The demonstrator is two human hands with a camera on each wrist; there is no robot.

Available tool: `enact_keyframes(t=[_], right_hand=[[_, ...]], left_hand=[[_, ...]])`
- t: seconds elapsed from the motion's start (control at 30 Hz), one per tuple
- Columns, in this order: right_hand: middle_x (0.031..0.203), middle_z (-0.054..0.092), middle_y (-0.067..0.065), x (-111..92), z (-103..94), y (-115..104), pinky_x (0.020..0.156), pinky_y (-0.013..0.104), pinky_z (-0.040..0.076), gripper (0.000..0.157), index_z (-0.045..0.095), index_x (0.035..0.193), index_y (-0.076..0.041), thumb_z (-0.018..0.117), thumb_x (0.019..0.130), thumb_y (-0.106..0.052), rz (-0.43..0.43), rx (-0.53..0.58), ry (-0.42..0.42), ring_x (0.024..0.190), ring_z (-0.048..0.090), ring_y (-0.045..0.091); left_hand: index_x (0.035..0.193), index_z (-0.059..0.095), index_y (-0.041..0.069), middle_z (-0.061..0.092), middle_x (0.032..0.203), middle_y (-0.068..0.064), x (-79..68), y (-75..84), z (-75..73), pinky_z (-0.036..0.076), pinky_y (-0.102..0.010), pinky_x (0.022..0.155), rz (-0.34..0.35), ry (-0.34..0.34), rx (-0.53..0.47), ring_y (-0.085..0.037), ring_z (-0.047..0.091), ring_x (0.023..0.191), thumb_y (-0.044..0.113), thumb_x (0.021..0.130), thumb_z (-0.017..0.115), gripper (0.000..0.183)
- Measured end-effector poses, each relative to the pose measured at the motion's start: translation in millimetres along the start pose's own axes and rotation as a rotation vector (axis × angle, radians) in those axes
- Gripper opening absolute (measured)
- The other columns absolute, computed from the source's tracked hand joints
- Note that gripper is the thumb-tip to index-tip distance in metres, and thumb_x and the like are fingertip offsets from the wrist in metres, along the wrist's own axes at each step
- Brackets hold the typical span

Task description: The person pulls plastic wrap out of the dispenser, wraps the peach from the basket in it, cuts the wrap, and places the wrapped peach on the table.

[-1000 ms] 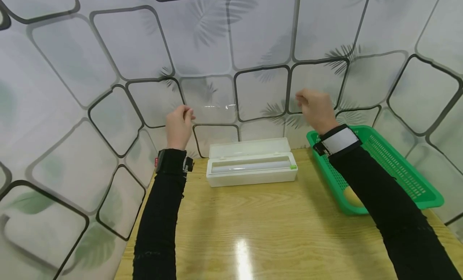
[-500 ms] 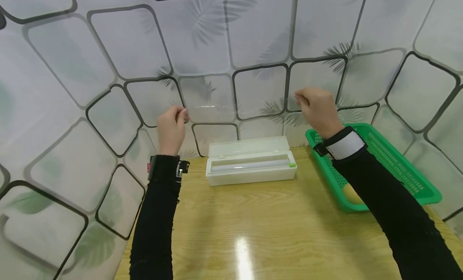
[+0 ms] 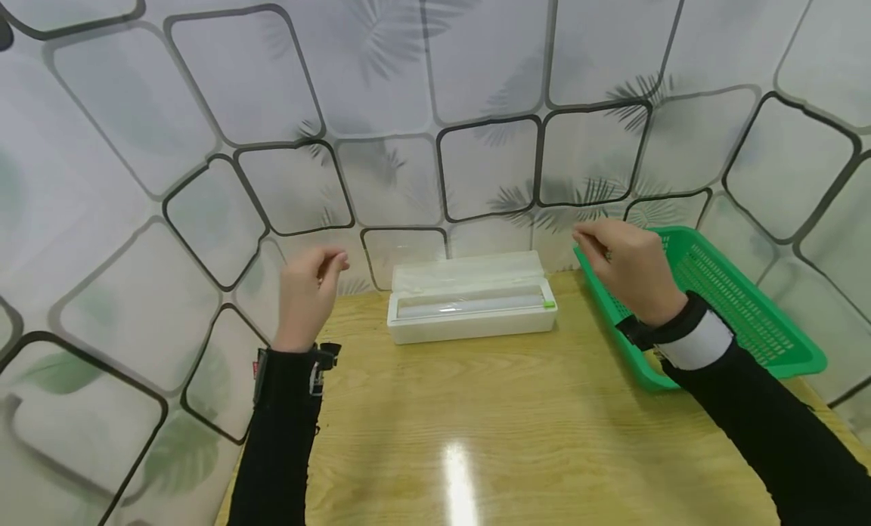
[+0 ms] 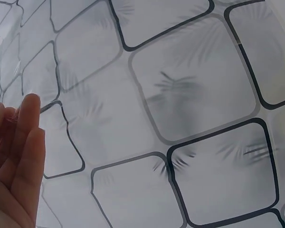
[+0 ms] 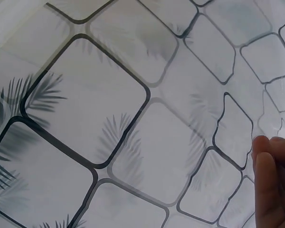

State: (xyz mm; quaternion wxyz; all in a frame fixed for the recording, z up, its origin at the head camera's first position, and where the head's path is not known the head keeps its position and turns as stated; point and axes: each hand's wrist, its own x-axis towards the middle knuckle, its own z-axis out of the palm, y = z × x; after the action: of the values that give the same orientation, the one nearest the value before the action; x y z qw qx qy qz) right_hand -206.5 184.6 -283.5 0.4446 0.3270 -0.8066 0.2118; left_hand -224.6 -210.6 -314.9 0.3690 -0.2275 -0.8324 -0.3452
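Observation:
Before the back wall, my left hand (image 3: 306,295) pinches one edge of a thin clear sheet of plastic wrap (image 3: 408,247) between thumb and fingers. On the other side my right hand (image 3: 633,269) pinches the sheet too, level with the green basket's far corner. So transparent is the wrap that only faint glints show it. Below and between the hands stands a white plastic wrap box (image 3: 472,331), its lid (image 3: 469,271) up at the back and a roll (image 3: 469,307) lying inside. The wrist views show the left fingers (image 4: 29,118) and right fingers (image 5: 266,175) bunched at their tips.
A green perforated basket (image 3: 742,307) stands at the right of the wooden table (image 3: 435,405), partly behind the right forearm. A yellowish object (image 3: 655,361) in it is mostly hidden. Patterned sheeting (image 3: 381,65) hangs behind and at the left.
Both hands have come down and nearer, and have spread somewhat apart. The sheet's bright glints between them have faded. The box and basket keep their places.

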Motion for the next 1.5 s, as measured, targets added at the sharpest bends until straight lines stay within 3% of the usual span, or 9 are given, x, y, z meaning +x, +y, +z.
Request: enact_keyframes(t=[0.1, 0.17, 0.27, 0.7, 0.9, 1.07, 1.27, 1.4, 1.5], right_hand=[[0.067, 0.059, 0.014, -12.9, -3.6, -4.9, 0.043, 0.031, 0.033, 0.017, 0.065, 0.087, 0.005, 0.057, 0.086, -0.01, -0.016, 0.006, 0.017, 0.05, 0.047, 0.018], [0.065, 0.058, 0.012, -21.2, -6.2, -8.3, 0.042, 0.031, 0.034, 0.031, 0.065, 0.085, 0.004, 0.05, 0.091, -0.022, -0.02, -0.007, 0.018, 0.049, 0.047, 0.017], [0.063, 0.058, 0.009, -33.1, -11.2, -14.6, 0.041, 0.028, 0.034, 0.046, 0.065, 0.082, 0.002, 0.04, 0.093, -0.035, -0.029, -0.042, 0.004, 0.048, 0.048, 0.015], [0.081, 0.063, 0.012, -82.1, -25.7, -33.9, 0.049, 0.024, 0.043, 0.042, 0.067, 0.074, -0.002, 0.047, 0.091, -0.035, -0.073, 0.054, 0.001, 0.066, 0.059, 0.021], [0.082, 0.064, 0.01, -105.7, -25.6, -35.9, 0.065, 0.02, 0.046, 0.038, 0.066, 0.074, -0.006, 0.047, 0.091, -0.034, -0.103, 0.156, -0.039, 0.067, 0.06, 0.02], [0.084, 0.064, 0.009, -128.0, -20.3, -39.7, 0.089, 0.022, 0.037, 0.031, 0.064, 0.076, -0.008, 0.047, 0.092, -0.029, -0.127, 0.311, -0.122, 0.079, 0.058, 0.023], [0.084, 0.063, -0.001, -151.2, -15.7, -39.3, 0.092, 0.02, 0.034, 0.021, 0.063, 0.084, -0.012, 0.048, 0.091, -0.024, -0.121, 0.475, -0.266, 0.075, 0.06, 0.015], [0.081, 0.059, -0.008, -165.0, -14.6, -40.6, 0.079, 0.013, 0.039, 0.004, 0.061, 0.088, -0.017, 0.06, 0.085, -0.015, -0.07, 0.506, -0.407, 0.072, 0.057, 0.008], [0.08, 0.057, -0.012, -175.2, -12.3, -43.2, 0.065, 0.01, 0.041, 0.022, 0.058, 0.086, -0.021, 0.067, 0.076, -0.004, -0.019, 0.513, -0.511, 0.071, 0.056, 0.003]], left_hand=[[0.097, 0.063, 0.003, 0.062, 0.086, -0.008, -15.5, 6.6, -5.5, 0.044, -0.022, 0.071, 0.069, -0.005, 0.006, -0.016, 0.057, 0.076, 0.009, 0.086, 0.056, 0.014], [0.09, 0.062, -0.003, 0.061, 0.08, -0.013, -21.6, 39.0, -18.3, 0.046, -0.023, 0.068, 0.073, -0.045, 0.068, -0.02, 0.058, 0.073, 0.0, 0.083, 0.058, 0.009], [0.088, 0.062, -0.001, 0.061, 0.081, -0.011, -37.8, 42.9, -23.0, 0.047, -0.02, 0.067, 0.12, -0.081, 0.062, -0.02, 0.058, 0.073, -0.005, 0.08, 0.06, 0.01], [0.089, 0.063, 0.009, 0.061, 0.091, -0.002, -100.8, 61.5, -30.0, 0.044, -0.016, 0.07, 0.146, -0.245, 0.065, -0.013, 0.058, 0.08, -0.011, 0.066, 0.069, 0.031], [0.085, 0.065, 0.011, 0.06, 0.097, -0.003, -117.3, 66.6, -32.0, 0.042, -0.014, 0.071, 0.111, -0.282, 0.06, -0.015, 0.057, 0.085, 0.002, 0.076, 0.065, 0.013], [0.082, 0.066, 0.013, 0.059, 0.087, 0.004, -128.1, 68.1, -33.8, 0.04, -0.01, 0.067, 0.11, -0.306, 0.045, -0.011, 0.055, 0.078, -0.004, 0.067, 0.07, 0.024], [0.077, 0.066, 0.017, 0.058, 0.078, 0.011, -143.0, 68.3, -31.5, 0.041, -0.011, 0.061, 0.083, -0.397, 0.029, -0.003, 0.054, 0.069, -0.006, 0.061, 0.074, 0.029], [0.075, 0.067, 0.018, 0.057, 0.075, 0.012, -154.4, 67.5, -24.9, 0.044, -0.015, 0.057, 0.046, -0.545, 0.012, -0.002, 0.053, 0.066, 0.0, 0.066, 0.073, 0.021], [0.076, 0.067, 0.017, 0.058, 0.074, 0.011, -162.3, 66.3, -18.1, 0.044, -0.017, 0.056, 0.006, -0.688, 0.004, -0.001, 0.052, 0.066, 0.003, 0.071, 0.07, 0.015]])
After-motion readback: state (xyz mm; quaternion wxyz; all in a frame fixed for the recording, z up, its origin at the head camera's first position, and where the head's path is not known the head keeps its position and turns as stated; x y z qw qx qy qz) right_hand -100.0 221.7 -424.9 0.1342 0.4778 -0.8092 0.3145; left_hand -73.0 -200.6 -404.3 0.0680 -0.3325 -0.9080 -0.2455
